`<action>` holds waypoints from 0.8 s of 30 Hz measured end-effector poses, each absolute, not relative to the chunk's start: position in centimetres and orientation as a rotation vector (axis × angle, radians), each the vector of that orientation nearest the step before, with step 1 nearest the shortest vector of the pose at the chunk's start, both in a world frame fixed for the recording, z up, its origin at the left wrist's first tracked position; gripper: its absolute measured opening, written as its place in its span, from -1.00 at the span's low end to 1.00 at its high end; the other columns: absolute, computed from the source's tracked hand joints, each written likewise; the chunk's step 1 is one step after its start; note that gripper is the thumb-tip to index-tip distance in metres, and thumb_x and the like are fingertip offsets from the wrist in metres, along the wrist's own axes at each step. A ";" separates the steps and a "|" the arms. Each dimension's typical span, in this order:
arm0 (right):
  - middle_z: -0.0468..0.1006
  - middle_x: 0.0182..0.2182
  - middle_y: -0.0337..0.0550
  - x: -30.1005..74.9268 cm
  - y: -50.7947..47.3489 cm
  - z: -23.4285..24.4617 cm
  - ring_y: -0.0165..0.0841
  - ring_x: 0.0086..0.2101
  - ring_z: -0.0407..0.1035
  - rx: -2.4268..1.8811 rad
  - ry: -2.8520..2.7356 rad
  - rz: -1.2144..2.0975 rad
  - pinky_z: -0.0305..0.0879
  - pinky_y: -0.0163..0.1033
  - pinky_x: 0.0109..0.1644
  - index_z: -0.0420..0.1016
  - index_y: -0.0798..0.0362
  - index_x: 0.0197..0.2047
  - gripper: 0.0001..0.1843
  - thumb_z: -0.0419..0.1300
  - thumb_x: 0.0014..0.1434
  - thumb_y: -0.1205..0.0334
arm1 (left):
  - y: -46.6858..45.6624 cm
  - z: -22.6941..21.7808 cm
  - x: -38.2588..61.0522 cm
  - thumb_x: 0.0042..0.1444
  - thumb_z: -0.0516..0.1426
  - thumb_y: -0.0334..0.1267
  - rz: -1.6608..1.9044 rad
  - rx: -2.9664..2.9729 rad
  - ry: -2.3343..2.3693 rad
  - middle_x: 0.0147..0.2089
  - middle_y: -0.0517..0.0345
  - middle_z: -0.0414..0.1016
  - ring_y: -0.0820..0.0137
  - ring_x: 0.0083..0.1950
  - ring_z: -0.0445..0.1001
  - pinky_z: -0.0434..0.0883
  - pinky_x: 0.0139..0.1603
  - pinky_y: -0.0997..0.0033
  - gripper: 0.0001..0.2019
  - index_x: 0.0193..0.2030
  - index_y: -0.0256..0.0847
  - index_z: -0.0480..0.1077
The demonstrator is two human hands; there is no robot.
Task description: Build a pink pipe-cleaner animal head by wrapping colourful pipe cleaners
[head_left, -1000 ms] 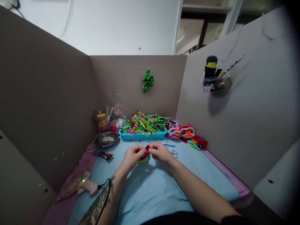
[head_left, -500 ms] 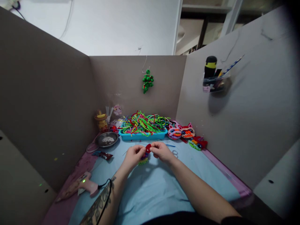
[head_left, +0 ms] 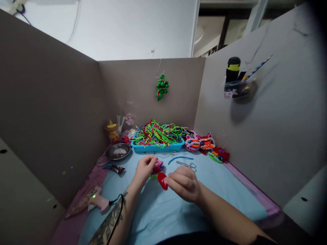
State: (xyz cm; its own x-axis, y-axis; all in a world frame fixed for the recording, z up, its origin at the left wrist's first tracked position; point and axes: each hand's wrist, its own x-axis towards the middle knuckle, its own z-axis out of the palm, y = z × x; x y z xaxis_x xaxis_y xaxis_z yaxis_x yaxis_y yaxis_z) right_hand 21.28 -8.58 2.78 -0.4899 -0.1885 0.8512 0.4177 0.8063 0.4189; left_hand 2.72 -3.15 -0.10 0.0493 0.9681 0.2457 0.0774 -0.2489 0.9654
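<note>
My left hand [head_left: 143,168] is closed on a small multicoloured pipe-cleaner craft piece [head_left: 156,169] in pink, red and green, resting on the light blue mat [head_left: 163,211]. My right hand [head_left: 184,183] pinches a flat red oval piece [head_left: 162,180] between thumb and fingers, a little in front of and to the right of the craft piece. The two hands are apart.
A blue tray of coloured pipe cleaners [head_left: 158,136] stands at the back, finished craft faces [head_left: 200,143] to its right. Scissors [head_left: 189,165] and a blue pipe cleaner [head_left: 178,158] lie behind my right hand. A metal dish [head_left: 118,151] and pink glue gun [head_left: 95,201] sit left. Cardboard walls enclose the desk.
My right hand pulled the red oval piece away from the craft piece, toward me and to the right. My left hand stayed on the craft piece.
</note>
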 end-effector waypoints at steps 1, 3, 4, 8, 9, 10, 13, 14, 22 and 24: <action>0.50 -0.33 -0.12 21.2 -8.9 3.1 -0.38 -0.31 0.35 -0.153 -1.948 -0.741 0.33 -0.28 -0.27 0.47 0.12 -0.16 -0.77 0.15 0.08 0.45 | -3.2 0.0 2.7 -0.05 0.17 -0.01 1.318 1.474 1.121 -0.54 0.19 0.41 0.48 -0.52 0.30 0.25 -0.48 0.52 -0.67 -0.43 -0.30 0.45; 0.49 -0.33 -0.13 20.9 -8.9 3.1 -0.39 -0.30 0.35 -0.146 -1.937 -0.702 0.33 -0.29 -0.26 0.46 0.10 -0.16 -0.76 0.16 0.07 0.46 | -3.2 0.0 2.7 -0.05 0.17 -0.01 1.311 1.486 1.123 -0.54 0.19 0.41 0.48 -0.51 0.30 0.24 -0.48 0.52 -0.67 -0.44 -0.30 0.45; 0.49 -0.33 -0.13 20.6 -8.6 2.9 -0.38 -0.30 0.35 -0.182 -1.933 -0.635 0.33 -0.29 -0.25 0.45 0.07 -0.15 -0.75 0.15 0.08 0.46 | -3.2 0.1 2.7 -0.05 0.17 -0.01 1.307 1.491 1.118 -0.53 0.19 0.42 0.47 -0.50 0.31 0.24 -0.46 0.52 -0.68 -0.44 -0.30 0.45; 0.44 -0.41 -0.15 19.6 -5.5 1.3 -0.36 -0.34 0.33 -0.619 -1.799 0.027 0.29 -0.24 -0.24 0.43 0.03 -0.32 -0.91 0.10 0.14 0.35 | -3.2 0.1 2.8 -0.03 0.16 0.00 1.307 1.458 1.111 -0.50 0.17 0.42 0.46 -0.47 0.31 0.23 -0.46 0.53 -0.67 -0.42 -0.30 0.44; 0.42 -0.44 -0.17 19.5 -4.5 0.8 -0.37 -0.37 0.32 -0.719 -1.737 0.245 0.27 -0.26 -0.29 0.41 0.04 -0.39 -0.91 0.11 0.14 0.29 | -3.2 0.1 2.8 -0.03 0.16 0.00 1.312 1.441 1.110 -0.50 0.17 0.41 0.46 -0.47 0.31 0.23 -0.47 0.53 -0.66 -0.42 -0.30 0.44; 0.39 -0.47 -0.19 19.5 -3.6 0.4 -0.38 -0.40 0.30 -0.781 -1.678 0.453 0.24 -0.29 -0.33 0.37 0.05 -0.45 -0.86 0.12 0.13 0.24 | -3.2 0.2 2.8 -0.03 0.16 0.00 1.317 1.424 1.104 -0.48 0.15 0.42 0.47 -0.46 0.31 0.22 -0.47 0.54 -0.66 -0.40 -0.30 0.45; 0.27 -0.60 -0.31 19.7 -1.8 -0.8 -0.48 -0.57 0.16 -0.821 -1.554 0.942 0.11 -0.37 -0.49 0.30 0.06 -0.48 -0.79 0.15 0.08 0.13 | -3.3 0.3 2.9 -0.05 0.19 -0.02 1.281 1.394 1.044 -0.38 0.09 0.46 0.46 -0.42 0.34 0.24 -0.45 0.54 -0.64 -0.26 -0.32 0.46; 0.23 -0.62 -0.35 19.9 -1.5 -1.0 -0.51 -0.60 0.11 -0.815 -1.531 1.044 0.05 -0.38 -0.53 0.29 0.06 -0.48 -0.77 0.17 0.07 0.11 | -3.3 0.3 2.9 -0.06 0.20 -0.01 1.245 1.394 1.019 -0.37 0.08 0.47 0.47 -0.43 0.33 0.24 -0.46 0.54 -0.61 -0.22 -0.32 0.46; 0.18 -0.66 -0.40 19.9 -1.4 -1.5 -0.55 -0.67 0.01 -0.787 -1.546 1.254 -0.08 -0.40 -0.60 0.27 0.08 -0.48 -0.74 0.18 0.01 0.06 | -3.2 -0.2 2.9 -0.08 0.22 0.03 1.014 1.464 0.934 -0.43 0.09 0.44 0.52 -0.51 0.30 0.20 -0.50 0.55 -0.55 -0.22 -0.37 0.46; 0.18 -0.68 -0.41 19.9 -1.5 -1.3 -0.55 -0.67 0.01 -0.800 -1.578 1.262 -0.09 -0.40 -0.60 0.28 0.08 -0.47 -0.74 0.18 0.01 0.07 | -3.2 -0.4 2.9 -0.07 0.21 0.03 1.007 1.490 0.933 -0.44 0.09 0.45 0.51 -0.50 0.30 0.21 -0.48 0.54 -0.55 -0.22 -0.38 0.47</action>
State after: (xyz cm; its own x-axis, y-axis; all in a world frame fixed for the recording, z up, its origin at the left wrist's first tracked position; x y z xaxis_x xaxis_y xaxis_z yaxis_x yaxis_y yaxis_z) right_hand 19.86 -1.45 -1.34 -0.3539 0.8973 0.2637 -0.0599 0.2596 -0.9639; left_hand 2.89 -3.20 -0.35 0.3394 0.9339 0.1124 0.0411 -0.1341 0.9901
